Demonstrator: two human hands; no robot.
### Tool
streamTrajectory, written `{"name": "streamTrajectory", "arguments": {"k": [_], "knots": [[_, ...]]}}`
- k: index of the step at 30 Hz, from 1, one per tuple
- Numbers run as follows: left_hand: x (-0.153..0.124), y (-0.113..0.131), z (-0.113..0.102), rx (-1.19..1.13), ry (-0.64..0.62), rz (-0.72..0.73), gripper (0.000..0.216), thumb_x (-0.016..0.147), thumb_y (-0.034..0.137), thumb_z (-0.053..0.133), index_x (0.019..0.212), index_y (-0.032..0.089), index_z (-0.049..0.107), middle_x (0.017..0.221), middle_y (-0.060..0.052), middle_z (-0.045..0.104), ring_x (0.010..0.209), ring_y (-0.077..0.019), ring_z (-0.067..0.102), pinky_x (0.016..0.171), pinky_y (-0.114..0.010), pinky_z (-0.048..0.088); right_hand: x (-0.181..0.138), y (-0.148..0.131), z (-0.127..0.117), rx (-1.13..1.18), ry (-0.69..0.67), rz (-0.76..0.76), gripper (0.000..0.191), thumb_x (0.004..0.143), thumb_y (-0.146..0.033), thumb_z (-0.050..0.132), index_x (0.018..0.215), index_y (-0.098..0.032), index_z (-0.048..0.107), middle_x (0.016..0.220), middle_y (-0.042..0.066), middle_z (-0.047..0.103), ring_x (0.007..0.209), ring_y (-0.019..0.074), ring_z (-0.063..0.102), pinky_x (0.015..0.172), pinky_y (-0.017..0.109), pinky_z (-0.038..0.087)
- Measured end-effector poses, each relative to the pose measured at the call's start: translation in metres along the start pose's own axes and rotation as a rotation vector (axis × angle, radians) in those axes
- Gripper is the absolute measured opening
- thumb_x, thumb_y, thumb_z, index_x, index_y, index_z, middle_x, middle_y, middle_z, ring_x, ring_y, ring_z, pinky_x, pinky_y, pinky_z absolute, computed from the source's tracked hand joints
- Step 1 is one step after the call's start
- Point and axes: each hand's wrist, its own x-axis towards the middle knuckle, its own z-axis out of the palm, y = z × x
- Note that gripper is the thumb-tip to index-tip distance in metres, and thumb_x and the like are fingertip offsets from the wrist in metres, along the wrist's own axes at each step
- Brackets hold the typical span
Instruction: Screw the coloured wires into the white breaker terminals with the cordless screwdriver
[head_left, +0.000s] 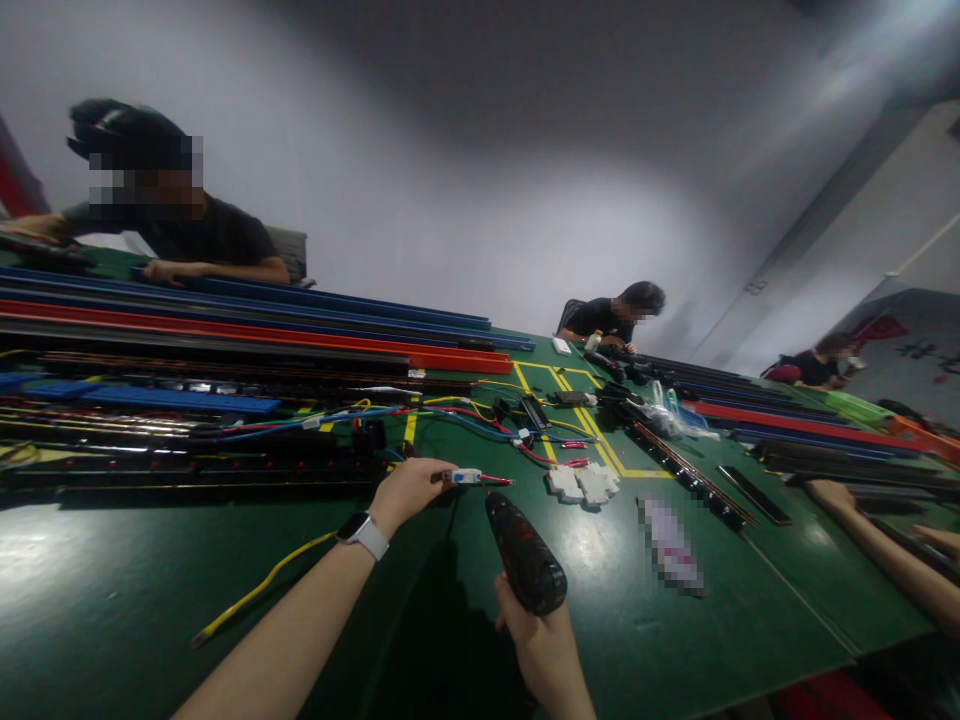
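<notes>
My left hand [411, 492], with a watch [365, 535] on the wrist, pinches a small white and blue electrical part, perhaps a breaker or terminal block [466, 477]. A short red wire [496, 481] sticks out of its right end. Wrapped round the handle of a black power screwdriver [523, 552] is my right hand [541, 640]. The tool's nose points away from me, close to the part; whether its bit touches is too small to tell. White plastic pieces [585, 484] lie just right of the part. A yellow cable [270, 575] rests near my left forearm.
Long black rails [225, 480], orange channels [450, 360] and blue channels [375, 310] line the left side of the green table [585, 630]. Coloured wires [465, 420] cross the middle. Co-workers sit at the far side; another person's arm [885, 555] reaches in at right.
</notes>
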Motion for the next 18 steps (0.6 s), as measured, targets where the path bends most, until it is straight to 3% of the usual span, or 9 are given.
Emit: {"name": "streamTrajectory", "arguments": {"k": [6, 18], "knots": [[-0.001, 0.001, -0.001, -0.001, -0.006, -0.001, 0.033, 0.091, 0.041, 0.059, 0.118, 0.038, 0.076, 0.117, 0.001, 0.077, 0.102, -0.0194, 0.07, 0.092, -0.026, 0.05, -0.002, -0.01, -0.001, -0.011, -0.025, -0.004, 0.047, 0.079, -0.063, 0.07, 0.088, -0.016, 0.071, 0.056, 0.0, 0.063, 0.056, 0.0204, 0.06, 0.061, 0.032, 0.05], [-0.002, 0.001, -0.001, -0.018, -0.001, -0.002, 0.032, 0.09, 0.039, 0.06, 0.118, 0.038, 0.076, 0.12, 0.002, 0.076, 0.106, -0.0197, 0.07, 0.093, -0.025, 0.049, -0.001, -0.009, -0.001, -0.033, -0.02, 0.032, 0.051, 0.077, -0.067, 0.068, 0.09, -0.017, 0.069, 0.059, 0.0, 0.062, 0.057, 0.021, 0.059, 0.061, 0.032, 0.046]]}}
